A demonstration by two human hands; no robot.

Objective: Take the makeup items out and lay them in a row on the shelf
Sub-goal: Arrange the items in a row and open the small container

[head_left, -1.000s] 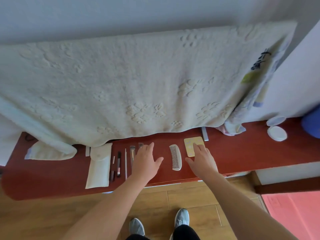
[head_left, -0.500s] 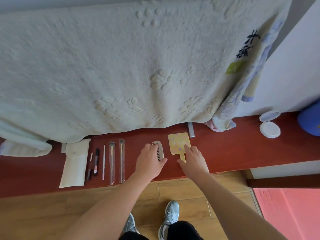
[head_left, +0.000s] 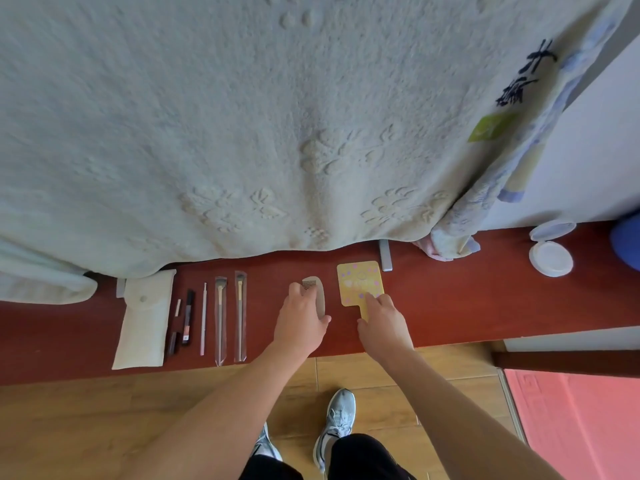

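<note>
Head view: going left to right along the shelf (head_left: 450, 299), the pouch (head_left: 143, 320) lies toward the left end, then a dark pencil (head_left: 187, 317), a thin tool (head_left: 203, 318) and two brushes (head_left: 220, 320) run parallel up to the front edge, so I'd say the row's mostly done. Mid-shelf, the left hand (head_left: 301, 322) is curled over the comb (head_left: 313, 292). Just beside it, the right hand (head_left: 382, 322) has its fingertips pressing down on the yellow mirror (head_left: 360, 282) near its handle, so probably only straightening's left.

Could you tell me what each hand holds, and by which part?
The left hand grips the comb by its near half, flat on the shelf. The right hand only presses fingertips on the mirror near its handle.
</note>
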